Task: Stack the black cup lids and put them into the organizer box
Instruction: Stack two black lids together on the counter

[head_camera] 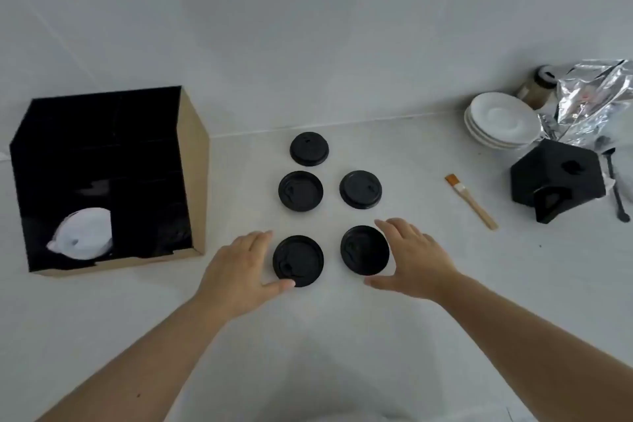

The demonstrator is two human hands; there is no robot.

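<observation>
Both hands are down on the pale surface (342, 336), each cupped loosely around one of the two nearest black lids. The left hand (239, 267) is spread, palm down, with its thumb touching the near edge of the front left lid (298, 260) and its fingers reaching along that lid's left side. The right hand (412, 259) mirrors it, fingers curved past the far right edge of the front right lid (364, 249) and thumb lying just short of its near edge; whether it actually touches the lid is hard to tell. Neither lid is lifted. Both forearms come in from the bottom corners, bare and angled towards each other.

Beyond the hands lie three more lids, apart from one another: a middle left lid (300, 191), a middle right lid (360, 189) and a far lid (309, 149) near the wall.

Well to the left stands the organizer box (193, 161), cardboard outside and black inside, with something white (84, 235) in its front left compartment. To the right lie a small brush (471, 200), a stack of white saucers (501, 120), a black box-like object (555, 178) and crumpled foil (596, 96).
</observation>
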